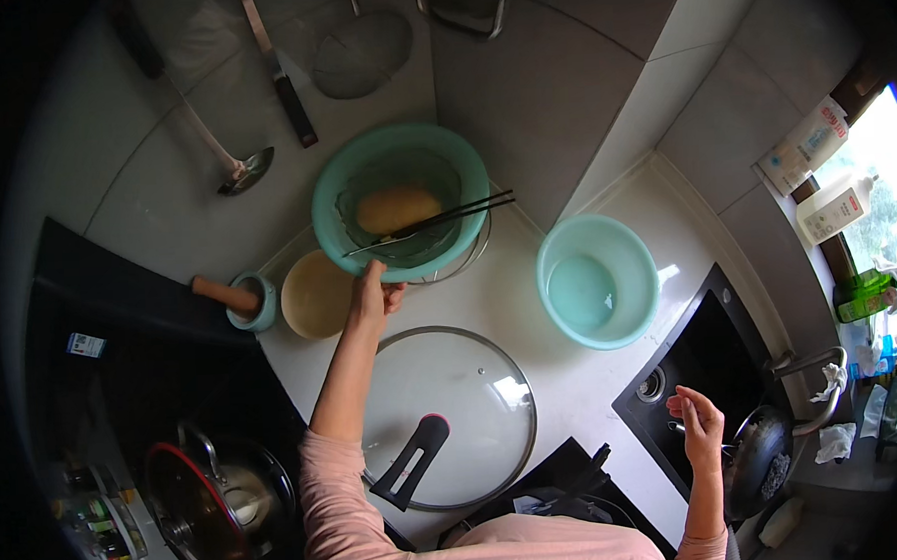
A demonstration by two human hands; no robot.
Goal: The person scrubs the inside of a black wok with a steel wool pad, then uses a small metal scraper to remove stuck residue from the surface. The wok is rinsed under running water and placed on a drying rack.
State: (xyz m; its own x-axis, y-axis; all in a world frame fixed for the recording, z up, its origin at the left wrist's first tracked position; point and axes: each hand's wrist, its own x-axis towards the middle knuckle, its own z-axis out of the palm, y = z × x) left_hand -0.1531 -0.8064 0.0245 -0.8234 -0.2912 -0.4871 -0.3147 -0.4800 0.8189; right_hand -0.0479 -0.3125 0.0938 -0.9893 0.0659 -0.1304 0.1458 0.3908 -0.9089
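Note:
My left hand (378,294) grips the near rim of a green plastic basin (326,203), thumb on top and fingers beneath. Inside the basin a smaller clear bowl (444,176) holds a pale yellow lump that looks like dough (398,209). A pair of dark chopsticks (464,210) lies across them, the ends sticking out over the right rim. Over the edge of the black sink (710,344) hovers my right hand (698,419), loosely curled, with nothing visible in it. Left of my left wrist is a tan round bowl (316,297), partly covered by the hand and basin.
A light green tub (597,281) stands beside the sink. In front of me lies a glass lid (468,384) with a black handle. A mortar with a wooden pestle (231,293), a lidded pot (203,508), a wok (760,461) and a faucet (836,391) surround the worktop.

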